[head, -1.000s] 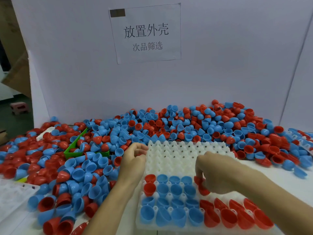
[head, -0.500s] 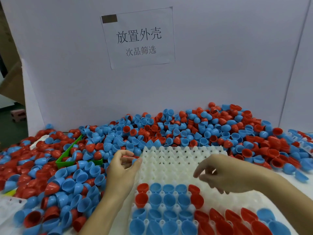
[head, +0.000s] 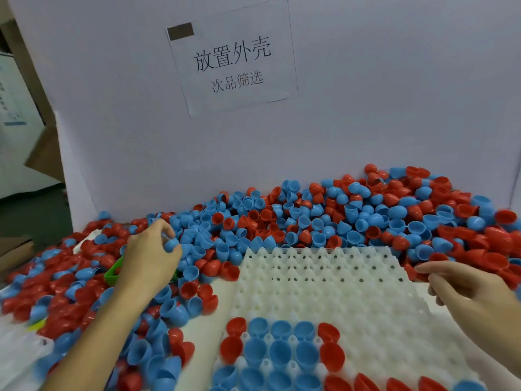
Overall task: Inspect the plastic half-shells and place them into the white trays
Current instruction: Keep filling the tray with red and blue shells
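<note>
A big heap of blue and red plastic half-shells (head: 338,215) lies along the white back board. In front of it sits a white tray (head: 324,277) with peaked cells. Its near rows hold blue and red half-shells (head: 270,351); its far rows are bare. My left hand (head: 149,258) is over the heap left of the tray, fingers curled round a blue half-shell (head: 172,244). My right hand (head: 465,289) is at the tray's right edge, fingers stretched toward the red shells there, with nothing seen in it.
A green bin (head: 112,273) is half buried in shells under my left wrist. A blurred white sheet or tray (head: 19,345) lies at the near left. A paper sign (head: 234,57) hangs on the white board (head: 394,108) that walls the back.
My left hand moved from the tray's left edge out into the heap and took a blue shell. My right hand left the tray's middle and swung right to the pile. The view tilted.
</note>
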A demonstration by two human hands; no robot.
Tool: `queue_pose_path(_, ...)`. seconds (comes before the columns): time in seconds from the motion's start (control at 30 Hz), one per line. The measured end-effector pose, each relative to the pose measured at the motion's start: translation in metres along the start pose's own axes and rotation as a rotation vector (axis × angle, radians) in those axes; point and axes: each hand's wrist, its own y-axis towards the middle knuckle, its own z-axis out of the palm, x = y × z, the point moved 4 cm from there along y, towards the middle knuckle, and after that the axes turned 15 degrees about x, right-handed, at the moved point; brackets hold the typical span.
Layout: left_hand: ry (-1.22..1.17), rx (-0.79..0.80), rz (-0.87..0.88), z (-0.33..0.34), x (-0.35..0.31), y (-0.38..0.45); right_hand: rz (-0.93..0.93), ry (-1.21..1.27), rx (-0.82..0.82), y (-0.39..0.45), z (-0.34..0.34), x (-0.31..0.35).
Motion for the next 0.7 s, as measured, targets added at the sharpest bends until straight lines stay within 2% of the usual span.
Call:
queue_pose_path(0.23, 0.396, 0.288, 0.024, 0.014, -0.013, 0.064, -0.045, -0.066, -0.059, 0.001, 0.003, 0.004)
queue_pose_path(0.33, 0.629, 0.241, 0.191, 0.038, -0.044, 0.062, -0.066, -0.099, -0.082, 0.0, -0.001, 0.002)
queue_pose_path(0.4, 0.551, 0.292, 0.333, 0.063, -0.074, 0.055, -0.09, -0.124, -0.033, -0.001, 0.001, 0.002)
queue_pose_path(0.5, 0.354, 0.508, 0.465, 0.112, -0.131, 0.044, -0.138, -0.19, 0.1, -0.002, 0.007, -0.002)
queue_pose_path(0.6, 0.25, 0.654, 0.473, 0.159, -0.19, 0.047, -0.142, -0.237, 0.205, -0.001, 0.013, -0.009)
queue_pose_path(0.7, 0.165, 0.647, 0.459, 0.192, -0.244, 0.062, -0.122, -0.21, 0.223, -0.001, 0.014, -0.016)
